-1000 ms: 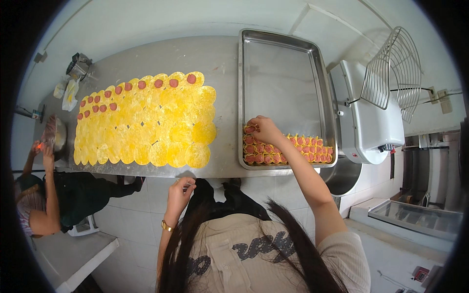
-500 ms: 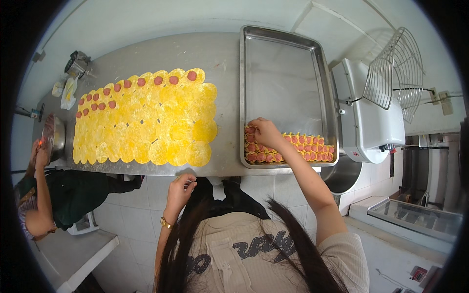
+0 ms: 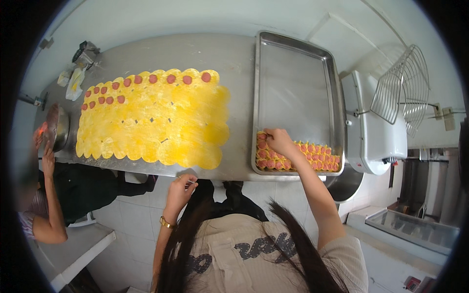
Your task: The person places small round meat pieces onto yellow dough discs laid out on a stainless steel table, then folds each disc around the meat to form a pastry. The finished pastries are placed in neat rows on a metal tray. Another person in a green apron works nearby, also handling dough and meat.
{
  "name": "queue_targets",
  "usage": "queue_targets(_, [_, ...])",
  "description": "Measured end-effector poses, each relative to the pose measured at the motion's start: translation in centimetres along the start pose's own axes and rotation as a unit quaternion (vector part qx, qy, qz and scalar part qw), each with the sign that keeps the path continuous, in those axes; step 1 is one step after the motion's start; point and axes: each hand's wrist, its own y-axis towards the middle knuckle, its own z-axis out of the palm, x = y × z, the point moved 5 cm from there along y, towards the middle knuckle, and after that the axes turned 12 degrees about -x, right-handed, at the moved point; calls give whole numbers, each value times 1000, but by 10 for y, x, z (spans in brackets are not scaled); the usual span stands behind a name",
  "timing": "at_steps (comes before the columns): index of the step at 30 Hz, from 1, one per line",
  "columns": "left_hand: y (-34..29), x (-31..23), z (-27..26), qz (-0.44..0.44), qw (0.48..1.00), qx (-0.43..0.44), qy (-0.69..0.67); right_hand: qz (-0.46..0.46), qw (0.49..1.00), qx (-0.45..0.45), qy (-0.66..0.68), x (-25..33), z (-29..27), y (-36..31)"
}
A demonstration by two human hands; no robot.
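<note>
My right hand [image 3: 282, 142] reaches over the near-left corner of a deep metal tray [image 3: 293, 83]. Its fingers are pinched down at a small open-topped dumpling [image 3: 262, 137] by the tray's left wall. Several rows of dumplings [image 3: 312, 156], pink filling in yellow wrappers, fill the tray's near end. At the table's front edge, my left hand [image 3: 179, 191] is curled closed, with a small pale bit at its fingertips that I cannot make out. Left of the tray lies a sheet of overlapping round yellow wrappers [image 3: 161, 134]; pink meat balls [image 3: 171, 78] sit along its far and left parts.
At the far left another person's hands [image 3: 48, 158] are by a metal bowl [image 3: 61, 128]. A cup-like container [image 3: 85, 54] and a plastic bag [image 3: 75, 84] stand at the back left. Beyond the tray's right side is a white machine [image 3: 373, 122] with a wire guard [image 3: 401, 95].
The view has shifted, so table and tray appear further right and slightly lower. My right hand stays at the tray's near-left corner; the other person's arms have moved.
</note>
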Motion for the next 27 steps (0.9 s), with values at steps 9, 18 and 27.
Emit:
queue_targets(9, [1, 22, -48, -46, 996, -76, -13, -69, 975, -173, 119, 53, 14, 128])
queue_targets(18, [-4, 43, -88, -103, 985, -138, -20, -8, 972, -231, 47, 71, 105, 234])
queue_targets(27, [42, 16, -55, -87, 986, -84, -116, 213, 750, -119, 614, 40, 94, 220])
